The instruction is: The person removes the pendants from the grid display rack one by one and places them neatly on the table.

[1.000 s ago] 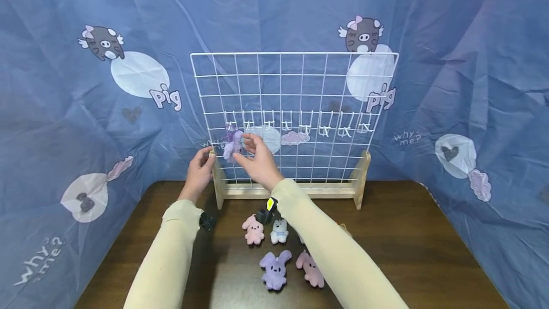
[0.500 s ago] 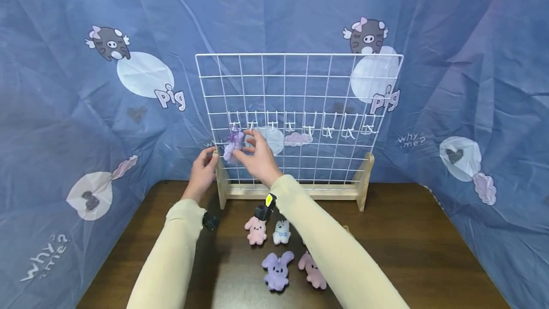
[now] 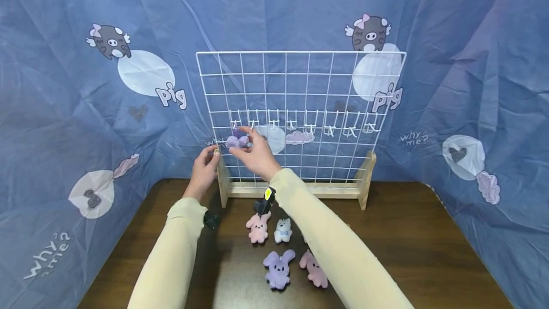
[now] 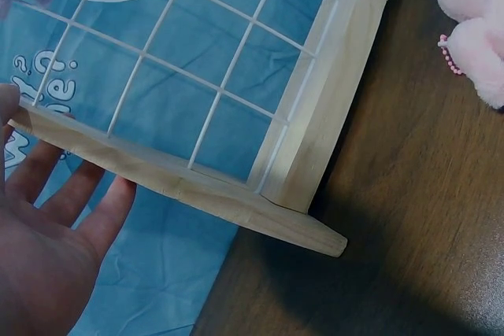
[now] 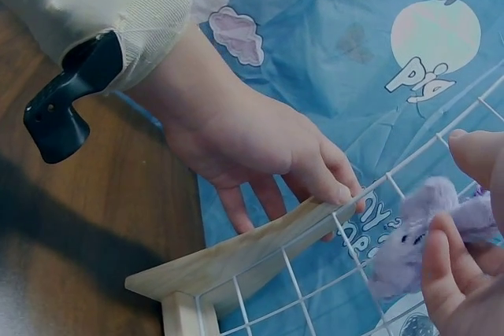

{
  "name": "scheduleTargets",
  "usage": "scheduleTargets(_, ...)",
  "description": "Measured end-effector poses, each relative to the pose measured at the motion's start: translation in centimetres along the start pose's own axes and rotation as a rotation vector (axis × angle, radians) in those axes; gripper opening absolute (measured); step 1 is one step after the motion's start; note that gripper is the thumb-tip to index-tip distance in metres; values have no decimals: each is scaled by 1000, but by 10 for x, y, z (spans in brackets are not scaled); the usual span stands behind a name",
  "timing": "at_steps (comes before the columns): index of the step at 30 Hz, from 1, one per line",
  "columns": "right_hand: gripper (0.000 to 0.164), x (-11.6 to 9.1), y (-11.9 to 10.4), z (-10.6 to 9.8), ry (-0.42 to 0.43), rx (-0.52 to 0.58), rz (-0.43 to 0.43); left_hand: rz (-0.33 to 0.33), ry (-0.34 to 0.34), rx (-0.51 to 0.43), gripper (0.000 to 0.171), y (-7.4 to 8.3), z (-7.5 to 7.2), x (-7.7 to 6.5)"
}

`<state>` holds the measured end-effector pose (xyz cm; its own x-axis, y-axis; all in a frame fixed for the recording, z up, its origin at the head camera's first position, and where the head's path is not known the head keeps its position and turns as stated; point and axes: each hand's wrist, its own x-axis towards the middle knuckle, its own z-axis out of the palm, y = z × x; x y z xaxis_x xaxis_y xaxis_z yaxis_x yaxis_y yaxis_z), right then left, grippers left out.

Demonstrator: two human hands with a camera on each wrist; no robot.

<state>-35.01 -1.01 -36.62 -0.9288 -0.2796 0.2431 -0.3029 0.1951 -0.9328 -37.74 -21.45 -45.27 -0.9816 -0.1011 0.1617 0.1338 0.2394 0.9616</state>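
Observation:
My right hand (image 3: 259, 156) pinches a small purple plush bunny (image 3: 237, 141) with a purple chain at its top, just below the leftmost white hook (image 3: 235, 124) of the wire grid rack (image 3: 300, 53). The right wrist view shows the plush bunny (image 5: 403, 251) between thumb and fingers, its face turned sideways. Whether its chain is over the hook is too small to tell. My left hand (image 3: 203, 174) grips the top of the rack's left wooden upright (image 4: 181, 182), thumb on one side and fingers on the other.
Several white hooks (image 3: 330, 130) run along the grid to the right. On the brown table (image 3: 411, 237) lie a pink plush (image 3: 258, 229), a white plush (image 3: 283, 231), another purple bunny (image 3: 278, 269) and a second pink plush (image 3: 316, 271). My right sleeve (image 3: 334, 237) covers part of the table.
The purple plush bunny has tilted and risen slightly toward the leftmost hook in my right hand. My left hand stays on the upright. The head view has shifted a little.

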Motion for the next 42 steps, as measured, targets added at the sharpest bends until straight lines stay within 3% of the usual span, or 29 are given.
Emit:
scheduleTargets(9, 62, 3, -8, -2, -29, -102, -14, 1, 1, 19, 43, -1, 0, 2)
scheduleTargets(17, 52, 8, -16, -2, -97, -84, 4, -20, -3, 1, 44, 0, -2, 2)
scheduleTargets(26, 23, 5, -16, 1, -50, -123, -30, -19, -4, -10, 42, 1, 0, 2)
scheduleTargets(35, 18, 4, -16, 4, 27, -149, -72, -7, -4, -29, 42, 1, 1, 2)
scheduleTargets(42, 18, -3, -20, 3, 25, -118, -93, -11, -4, -26, 42, -1, 2, 0)
